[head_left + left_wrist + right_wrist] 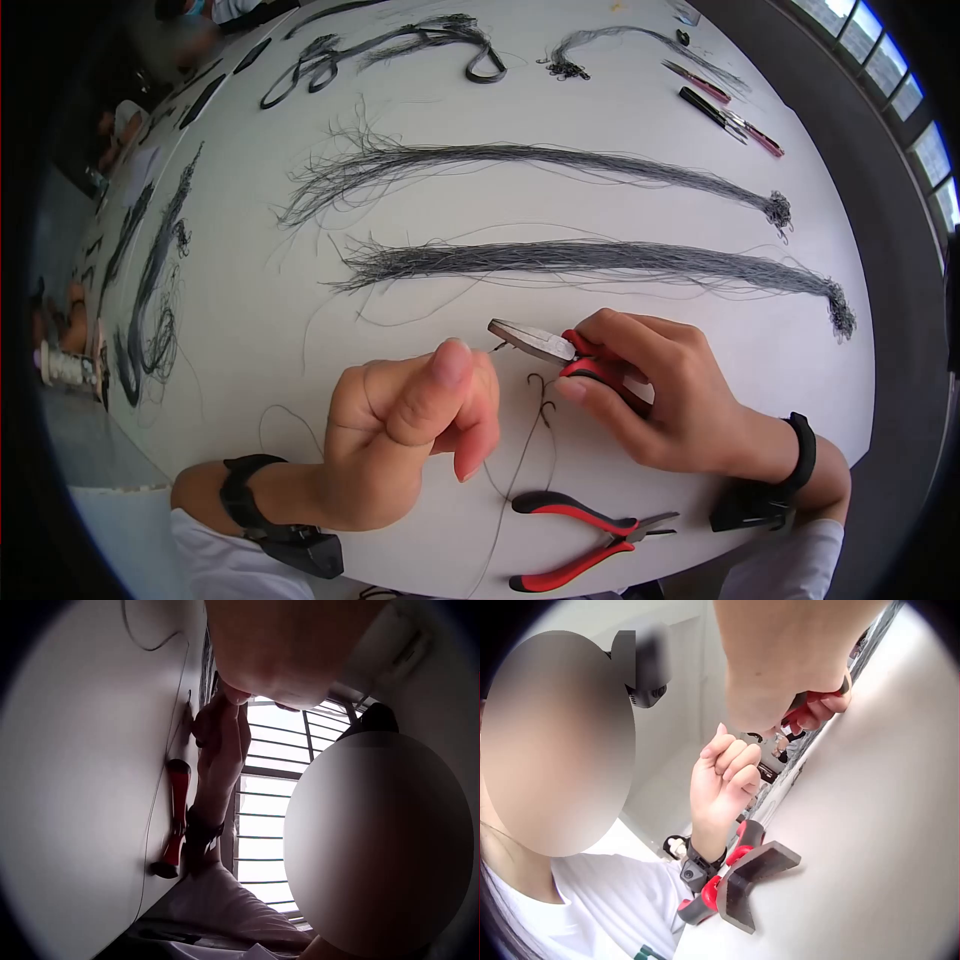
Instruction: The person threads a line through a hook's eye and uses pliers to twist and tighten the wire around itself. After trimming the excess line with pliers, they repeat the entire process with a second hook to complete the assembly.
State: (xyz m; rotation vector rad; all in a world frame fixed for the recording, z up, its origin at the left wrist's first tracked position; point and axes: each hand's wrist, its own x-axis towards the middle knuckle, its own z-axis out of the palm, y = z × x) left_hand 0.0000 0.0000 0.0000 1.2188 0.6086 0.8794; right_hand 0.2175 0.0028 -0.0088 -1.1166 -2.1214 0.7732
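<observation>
My right hand (685,400) grips red-and-black pliers (540,342), whose metal jaws point left above my left thumb. My left hand (405,430) is curled with the thumb pressed on the index finger; a small dark piece (500,347) sticks out at the fingertips, just under the jaws, too small to make out fully. The right wrist view shows the curled left hand (724,780) from the side. Between the hands, small dark hooks (546,408) on a thin line lie on the table. In the left wrist view the right hand (219,742) is partly hidden.
A second pair of red-and-black pliers (580,540) lies at the near edge of the white table (230,330). Two long bundles of dark line (560,255) stretch across beyond the hands. Farther off are more bundles, pink-handled tools (765,140) and, at left, a spool (70,368).
</observation>
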